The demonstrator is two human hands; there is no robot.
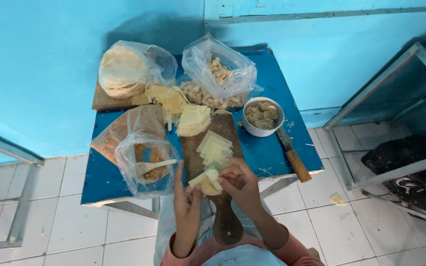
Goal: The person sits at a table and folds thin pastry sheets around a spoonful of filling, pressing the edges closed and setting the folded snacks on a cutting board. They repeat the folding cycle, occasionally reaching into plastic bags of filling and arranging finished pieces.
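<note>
Dumpling wrapper [207, 181], pale yellow and partly folded, sits between both hands above the near end of the wooden board [208, 148]. Left hand [187, 199] pinches its edge at 9 o'clock, thumb and fingers closed on it, forefinger pointing up. Right hand [240, 183] grips it from 3 o'clock, fingers curled tight. At 12 o'clock of the wrapper lies a fanned row of wrappers [214, 147] on the board. White bowl of filling [262, 116] stands at 1 o'clock, a knife [292, 152] just beside it. Plastic bag of crumbs [141, 157] with a spoon sits at 9 o'clock on the blue table [272, 148]
</note>
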